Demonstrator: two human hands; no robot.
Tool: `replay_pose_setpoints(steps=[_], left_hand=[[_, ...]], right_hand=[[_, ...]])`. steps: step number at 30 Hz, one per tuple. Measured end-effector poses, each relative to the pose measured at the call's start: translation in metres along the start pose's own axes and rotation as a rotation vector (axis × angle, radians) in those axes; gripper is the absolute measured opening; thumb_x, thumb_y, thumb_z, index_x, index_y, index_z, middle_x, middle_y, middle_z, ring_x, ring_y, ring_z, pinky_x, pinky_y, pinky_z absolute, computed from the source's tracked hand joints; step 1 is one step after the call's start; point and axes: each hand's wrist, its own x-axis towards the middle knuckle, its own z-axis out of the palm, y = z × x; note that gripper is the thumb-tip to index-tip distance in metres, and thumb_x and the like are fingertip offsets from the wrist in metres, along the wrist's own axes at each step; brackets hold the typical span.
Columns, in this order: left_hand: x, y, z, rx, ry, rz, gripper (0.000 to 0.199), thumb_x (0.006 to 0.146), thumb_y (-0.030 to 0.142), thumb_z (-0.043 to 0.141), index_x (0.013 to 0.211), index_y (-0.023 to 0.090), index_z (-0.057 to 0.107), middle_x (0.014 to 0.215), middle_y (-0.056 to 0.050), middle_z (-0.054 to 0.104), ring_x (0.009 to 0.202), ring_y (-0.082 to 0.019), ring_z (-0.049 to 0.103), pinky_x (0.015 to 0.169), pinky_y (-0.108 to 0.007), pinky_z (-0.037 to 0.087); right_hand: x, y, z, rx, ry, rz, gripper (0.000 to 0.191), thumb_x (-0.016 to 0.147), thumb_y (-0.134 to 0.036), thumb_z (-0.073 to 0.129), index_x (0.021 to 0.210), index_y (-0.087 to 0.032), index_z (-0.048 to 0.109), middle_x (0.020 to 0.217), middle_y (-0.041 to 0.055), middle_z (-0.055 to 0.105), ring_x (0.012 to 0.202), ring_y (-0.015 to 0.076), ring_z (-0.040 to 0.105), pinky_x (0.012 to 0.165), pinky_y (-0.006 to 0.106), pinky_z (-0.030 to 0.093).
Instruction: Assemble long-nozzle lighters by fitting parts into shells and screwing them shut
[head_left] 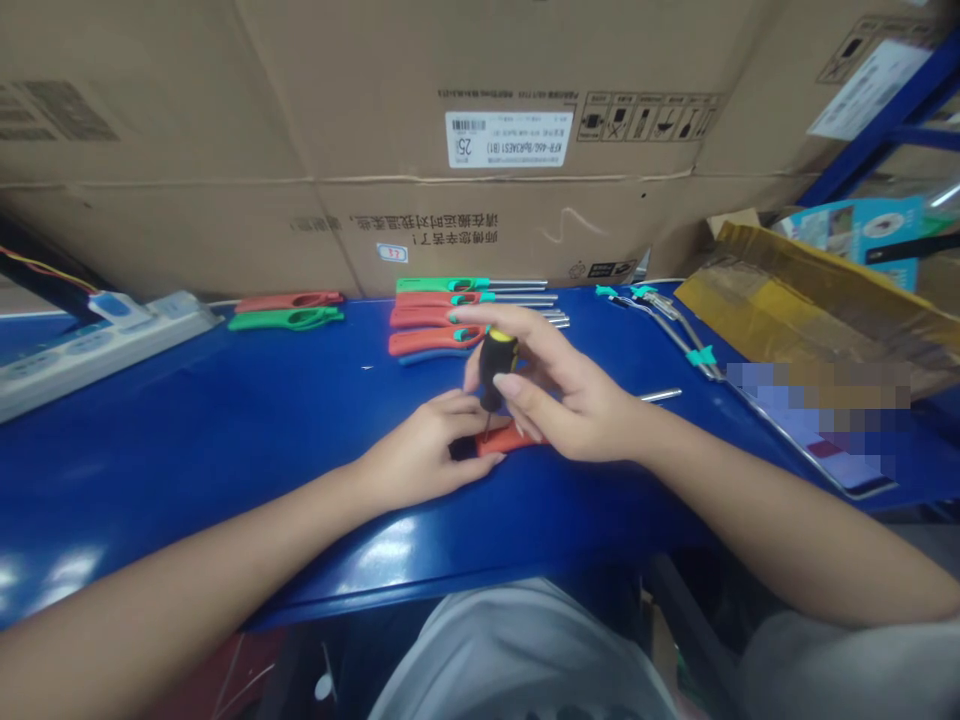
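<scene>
My right hand (566,395) is closed around a black screwdriver (496,368) with a yellow top, held upright. Its tip meets a red lighter (514,438) lying flat on the blue table (300,400). The lighter's metal tube comes out to the right, beyond my right hand. My left hand (427,445) presses the lighter's left end, thumb in front and fingers behind. Just behind my hands lies a row of lighters (427,343) with green, red and blue handles and metal tubes pointing right.
Red and green handle pieces (289,318) lie at the back left, near a white power strip (105,345). Metal tubes with green parts (679,325), a phone (810,430) and a yellow-taped package (810,300) are on the right. A large cardboard box (360,100) stands behind.
</scene>
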Motion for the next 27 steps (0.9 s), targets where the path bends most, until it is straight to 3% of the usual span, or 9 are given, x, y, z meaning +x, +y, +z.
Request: replay_pose_setpoints(steps=[2,6,8,12,15,18,20,23,27], left_hand=[[0.000,0.001,0.001,0.000,0.001,-0.006,0.029,0.091,0.022,0.068,0.120,0.021,0.071,0.111,-0.007,0.072,0.104,-0.023,0.067,0.095,-0.038,0.052],[-0.001,0.003,0.002,0.048,0.024,-0.037,0.017,0.090,0.023,0.068,0.107,0.020,0.074,0.092,-0.004,0.070,0.088,-0.021,0.065,0.084,-0.035,0.053],[-0.001,0.003,0.002,0.047,0.030,-0.040,0.015,0.091,0.024,0.068,0.104,0.019,0.074,0.090,-0.004,0.069,0.085,-0.020,0.064,0.082,-0.035,0.052],[-0.001,0.002,0.002,-0.002,0.002,-0.026,0.025,0.092,0.024,0.067,0.116,0.018,0.072,0.107,-0.007,0.071,0.101,-0.022,0.065,0.095,-0.037,0.051],[-0.001,0.003,0.002,0.011,0.014,-0.030,0.020,0.092,0.023,0.067,0.111,0.019,0.073,0.102,-0.006,0.071,0.097,-0.022,0.066,0.092,-0.036,0.052],[-0.001,0.004,0.002,0.025,0.022,-0.045,0.014,0.091,0.024,0.068,0.103,0.019,0.073,0.095,-0.005,0.070,0.091,-0.021,0.065,0.086,-0.035,0.052],[0.000,0.005,0.001,0.026,0.006,-0.053,0.017,0.092,0.025,0.067,0.105,0.019,0.074,0.097,-0.006,0.070,0.093,-0.022,0.065,0.088,-0.037,0.052],[0.000,0.005,0.001,0.019,-0.006,-0.057,0.020,0.093,0.026,0.065,0.108,0.017,0.074,0.103,-0.009,0.071,0.099,-0.024,0.066,0.093,-0.040,0.052],[-0.001,0.002,0.004,0.036,0.021,-0.057,0.019,0.092,0.026,0.067,0.108,0.018,0.074,0.103,-0.008,0.071,0.095,-0.023,0.067,0.088,-0.037,0.053]], right_hand=[[-0.001,0.001,0.001,-0.016,0.028,0.003,0.043,0.104,-0.024,0.045,0.147,-0.024,0.044,0.129,0.0088,0.066,0.103,0.0151,0.070,0.081,0.027,0.061],[-0.003,0.007,0.003,-0.304,0.180,-0.142,0.038,0.094,-0.035,0.068,0.129,-0.024,0.060,0.120,0.0063,0.072,0.100,0.0182,0.071,0.088,0.030,0.060],[-0.003,0.009,0.005,-0.290,0.179,-0.175,0.040,0.097,-0.035,0.064,0.134,-0.023,0.056,0.122,0.0070,0.071,0.101,0.0179,0.072,0.090,0.030,0.060],[-0.002,0.008,0.010,-0.021,0.128,-0.087,0.043,0.106,-0.027,0.041,0.149,-0.019,0.040,0.137,0.0121,0.062,0.105,0.0156,0.071,0.086,0.030,0.061],[-0.002,0.009,0.009,-0.109,0.186,-0.097,0.036,0.101,-0.030,0.057,0.136,-0.020,0.055,0.125,0.0085,0.069,0.094,0.0145,0.073,0.079,0.026,0.061],[-0.003,0.009,0.003,-0.340,0.248,-0.255,0.037,0.091,-0.035,0.072,0.125,-0.022,0.064,0.108,0.0047,0.076,0.090,0.0166,0.074,0.084,0.027,0.061],[-0.002,0.005,0.000,-0.318,0.203,-0.260,0.036,0.099,-0.032,0.060,0.133,-0.021,0.060,0.115,0.0063,0.076,0.098,0.0175,0.074,0.090,0.030,0.060],[0.001,-0.003,-0.001,-0.115,0.101,-0.145,0.038,0.106,-0.023,0.040,0.140,-0.017,0.054,0.127,0.0090,0.071,0.110,0.0162,0.071,0.097,0.032,0.058],[0.004,-0.006,0.002,-0.200,0.185,-0.188,0.026,0.100,-0.021,0.055,0.124,-0.019,0.066,0.115,0.0055,0.076,0.104,0.0150,0.073,0.094,0.027,0.058]])
